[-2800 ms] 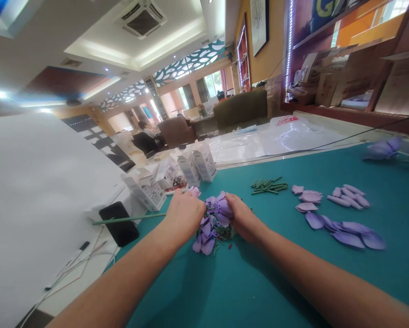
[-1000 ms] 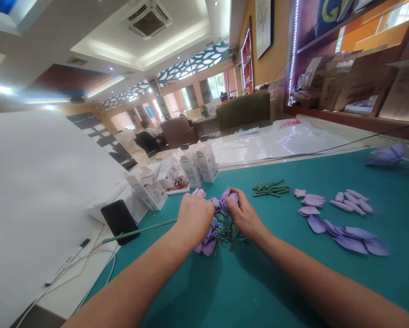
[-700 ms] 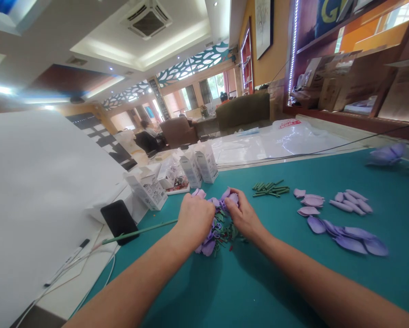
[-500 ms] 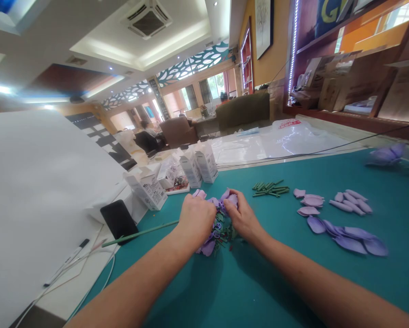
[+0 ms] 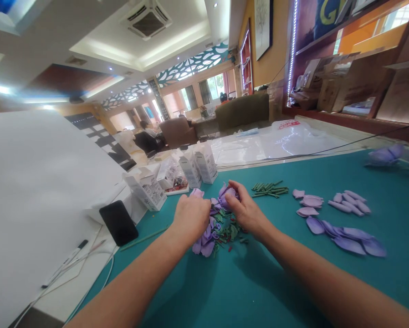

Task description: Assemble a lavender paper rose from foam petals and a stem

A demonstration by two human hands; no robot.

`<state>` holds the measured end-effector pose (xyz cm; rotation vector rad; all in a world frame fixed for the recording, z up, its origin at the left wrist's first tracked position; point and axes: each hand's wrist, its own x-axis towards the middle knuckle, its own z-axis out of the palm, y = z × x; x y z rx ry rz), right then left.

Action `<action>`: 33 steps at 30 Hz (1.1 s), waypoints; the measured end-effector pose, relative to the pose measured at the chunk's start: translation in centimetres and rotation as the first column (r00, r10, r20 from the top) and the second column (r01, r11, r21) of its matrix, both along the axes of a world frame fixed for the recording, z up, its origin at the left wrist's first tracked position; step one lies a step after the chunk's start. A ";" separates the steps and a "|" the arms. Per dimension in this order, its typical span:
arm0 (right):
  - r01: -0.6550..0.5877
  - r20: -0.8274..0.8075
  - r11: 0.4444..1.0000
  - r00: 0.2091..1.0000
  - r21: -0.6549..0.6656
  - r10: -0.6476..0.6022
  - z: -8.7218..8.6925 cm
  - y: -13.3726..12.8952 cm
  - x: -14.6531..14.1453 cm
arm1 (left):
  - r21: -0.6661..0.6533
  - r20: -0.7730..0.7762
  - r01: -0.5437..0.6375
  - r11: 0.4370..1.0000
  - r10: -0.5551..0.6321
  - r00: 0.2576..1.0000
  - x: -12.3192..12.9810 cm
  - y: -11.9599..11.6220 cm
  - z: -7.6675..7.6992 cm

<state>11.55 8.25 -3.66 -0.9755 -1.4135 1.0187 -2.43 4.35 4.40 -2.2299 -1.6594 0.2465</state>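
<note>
My left hand [image 5: 192, 216] is closed in a fist at the pile, and a thin green stem [image 5: 145, 238] runs out from it to the left. A pale pink petal [image 5: 197, 193] shows just above its knuckles. Between thumb and fingers, my right hand [image 5: 247, 209] holds a purple artificial flower [image 5: 225, 195]. Whether that flower joins the stem is hidden behind my left hand. Beneath both hands lies a pile of loose purple petals [image 5: 207, 246], green leaf pieces [image 5: 229, 230] and small red bits on the teal mat [image 5: 276, 291].
Green stem pieces [image 5: 270, 188], pink petals [image 5: 310, 200], lilac buds [image 5: 351, 202] and long purple petals [image 5: 348, 237] lie to the right. Farther right is another purple flower [image 5: 385, 155]. White boxes [image 5: 146, 189] and a black phone [image 5: 119, 223] stand left, near a pen [image 5: 66, 263] and cable.
My left hand has shifted slightly left. The stem's far end has swung down and right, off the front of the phone. More of the purple flower shows by my right fingers.
</note>
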 end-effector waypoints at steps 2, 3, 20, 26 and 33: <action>-0.044 -0.042 0.999 0.998 0.014 0.045 0.5 0.1 0.5 | -0.007 0.036 -0.014 1.000 0.015 0.999 -0.5 0.3 0.2; -0.060 -0.063 0.998 0.996 0.020 0.061 0.7 0.1 0.7 | -0.018 0.064 -0.025 1.000 0.026 0.998 -0.7 0.4 0.3; -0.469 0.087 0.881 0.877 -0.057 0.472 3.4 -3.6 0.1 | -0.039 0.999 0.195 0.980 0.046 -0.028 -3.9 -0.5 7.7; -0.640 0.022 0.761 0.763 -0.107 0.646 3.4 -5.8 -1.0 | 0.011 0.946 0.283 0.959 0.081 -0.313 -3.6 -0.5 6.2; -0.562 -0.095 0.805 0.827 -0.190 0.555 2.4 -4.9 -1.6 | 0.048 0.900 0.188 0.981 0.039 -0.434 -4.3 0.4 4.2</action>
